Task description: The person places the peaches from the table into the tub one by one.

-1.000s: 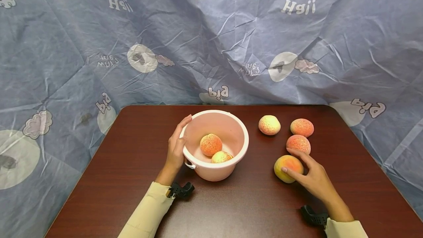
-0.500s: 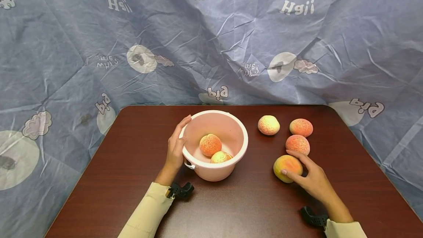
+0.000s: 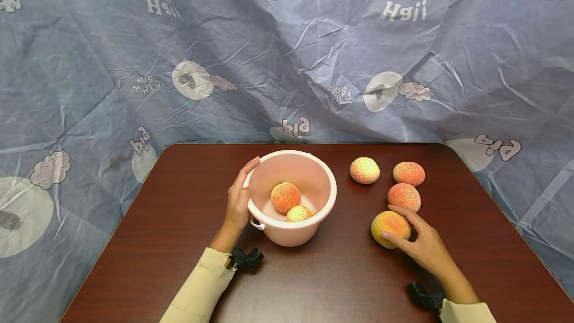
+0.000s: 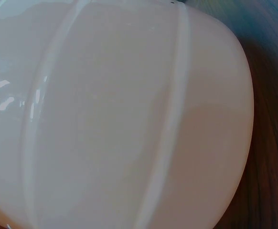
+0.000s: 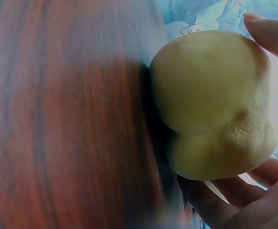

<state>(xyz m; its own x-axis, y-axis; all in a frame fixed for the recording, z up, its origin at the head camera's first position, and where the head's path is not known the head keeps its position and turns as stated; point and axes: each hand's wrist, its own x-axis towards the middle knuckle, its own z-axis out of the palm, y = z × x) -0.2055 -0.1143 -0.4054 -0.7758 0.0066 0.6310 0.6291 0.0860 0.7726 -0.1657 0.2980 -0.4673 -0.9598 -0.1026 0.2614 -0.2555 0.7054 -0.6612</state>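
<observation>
Wrinkled blue fabric [image 3: 179,39] printed with cartoon figures hangs behind a dark wood-grain table [image 3: 179,203], where a person in pale sleeves reaches in with both arms. The left hand [image 3: 238,201] holds the side of a pink bucket [image 3: 291,236], fingers stretched along its outer rim and thumb near the edge. The right hand [image 3: 426,245], forearm slanting in from the lower right, curves around a yellow-orange peach [image 3: 392,224], thumb and fingers parted to the fruit's width. That peach sits between them, to the right of the bucket, thumb across its near face and index finger at its far edge; it appears to rest on the wood. Just beyond is a reddish peach [image 3: 404,196]. Two more peaches lie inside the bucket, the nearer one partly hidden by the rim. The bucket's wall fills most of the left wrist view, concealing the left fingers; the right wrist view cuts off part of the right hand, and how firmly it grips cannot be told.
</observation>
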